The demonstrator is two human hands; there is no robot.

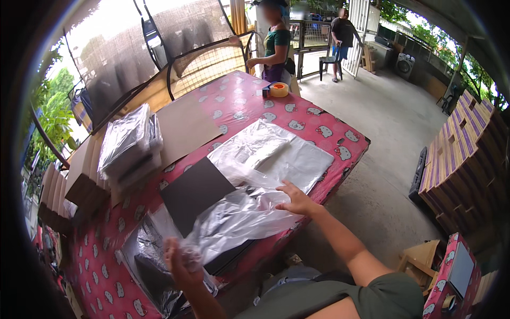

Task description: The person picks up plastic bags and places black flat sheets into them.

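A clear plastic bag [241,215] stretches between my hands, crumpled over the table. My left hand [179,266], slightly blurred, grips a bunched end of it at the near left. My right hand [297,201] is open at the bag's right part, fingers apart and seemingly touching the film. Partly under the bag lies a flat dark grey sheet [194,191]. Beyond my right hand is a stack of flat clear plastic bags [303,157]. Below my left hand, dark flat pieces in shiny plastic wrap [149,244] lie near the table's front edge.
The table has a pink patterned cover [340,135]. A pile of plastic-wrapped packs [127,138] stands at the left beside a cardboard sheet [183,125]. A tape roll [279,89] sits at the far corner. Stacked cardboard [467,159] stands right. Two people are beyond the table.
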